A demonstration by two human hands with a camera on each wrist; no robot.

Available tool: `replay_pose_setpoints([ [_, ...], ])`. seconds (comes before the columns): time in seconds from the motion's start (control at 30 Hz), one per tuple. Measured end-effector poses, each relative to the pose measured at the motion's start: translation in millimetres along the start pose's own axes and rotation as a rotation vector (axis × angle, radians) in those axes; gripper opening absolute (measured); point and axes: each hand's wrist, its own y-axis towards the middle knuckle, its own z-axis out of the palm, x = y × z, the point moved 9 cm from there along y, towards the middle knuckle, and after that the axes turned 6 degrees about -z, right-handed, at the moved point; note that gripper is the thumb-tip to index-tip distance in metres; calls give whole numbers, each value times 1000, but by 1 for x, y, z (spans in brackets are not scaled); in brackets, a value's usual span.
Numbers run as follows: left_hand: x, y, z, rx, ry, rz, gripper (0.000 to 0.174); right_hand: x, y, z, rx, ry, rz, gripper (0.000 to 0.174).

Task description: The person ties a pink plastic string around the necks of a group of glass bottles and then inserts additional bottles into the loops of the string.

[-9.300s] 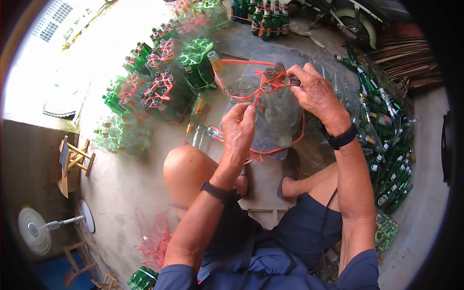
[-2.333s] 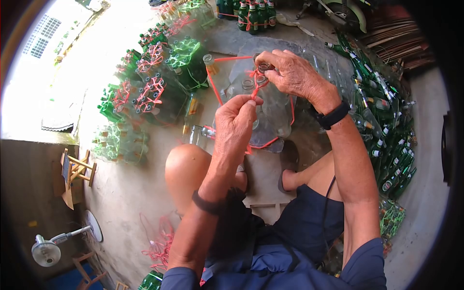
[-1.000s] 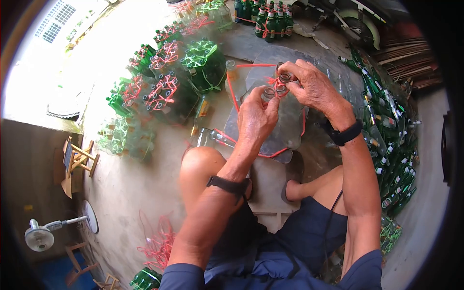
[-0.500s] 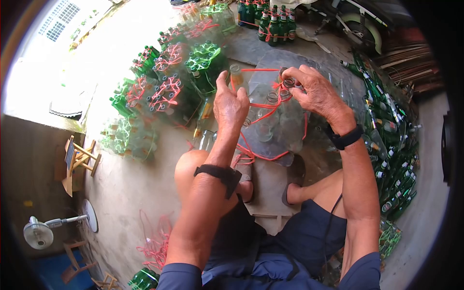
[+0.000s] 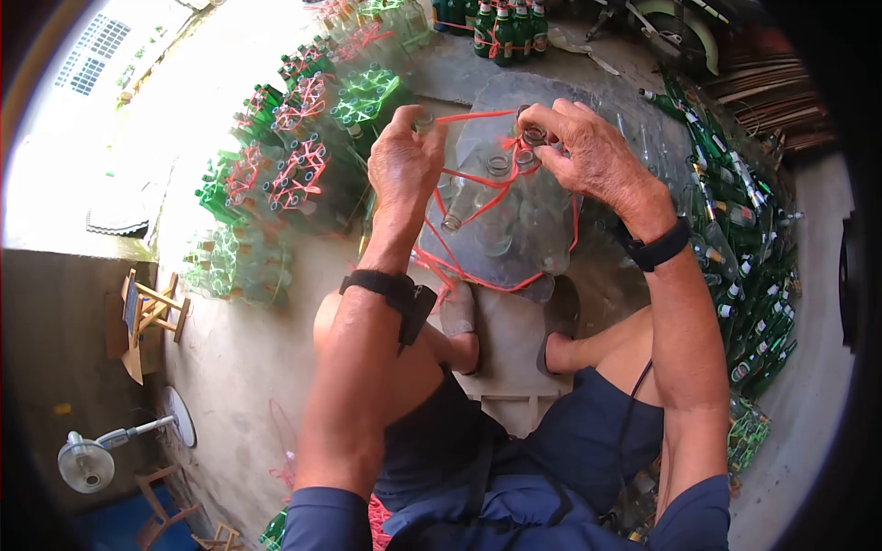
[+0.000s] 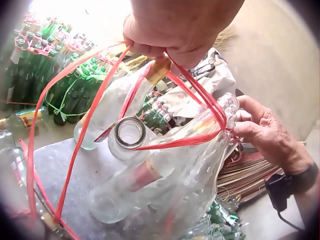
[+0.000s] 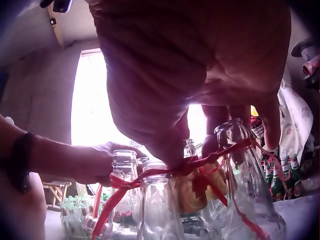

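Note:
My left hand [image 5: 406, 156] grips the neck of a clear glass bottle [image 6: 112, 105] with a gold neck label. Red plastic strap [image 6: 92, 135] hangs in loops beneath this hand and stretches across to the other bottles. My right hand [image 5: 597, 151] holds the neck of another clear bottle [image 6: 230, 102] in a cluster whose necks are bound by the strap. Between the hands a clear bottle [image 5: 452, 220] leans, its open mouth [image 6: 131, 132] showing in the left wrist view. The right wrist view shows the red strap [image 7: 145, 175] wound around several necks.
A dark flat slab [image 5: 482, 262] lies under the bottles. Strapped bundles of green bottles [image 5: 367, 92] stand at the left, and loose green bottles [image 5: 735, 239] are heaped at the right. A fan [image 5: 87, 462] and a wooden stool [image 5: 158, 308] are at far left.
My left hand has left the strap at the cluster and moved left to grip the separate bottle's neck. A bottle now leans between the hands. My right hand stays at the cluster's necks.

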Motion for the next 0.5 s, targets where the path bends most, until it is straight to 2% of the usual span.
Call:
replay_pose_setpoints([
  [0.33, 3, -2, 3, 38, 6, 18, 40, 0, -2, 0, -4, -3, -5, 29],
  [0.5, 1, 1, 4, 120, 23, 4, 46, 3, 0, 2, 21, -22, 4, 29],
])
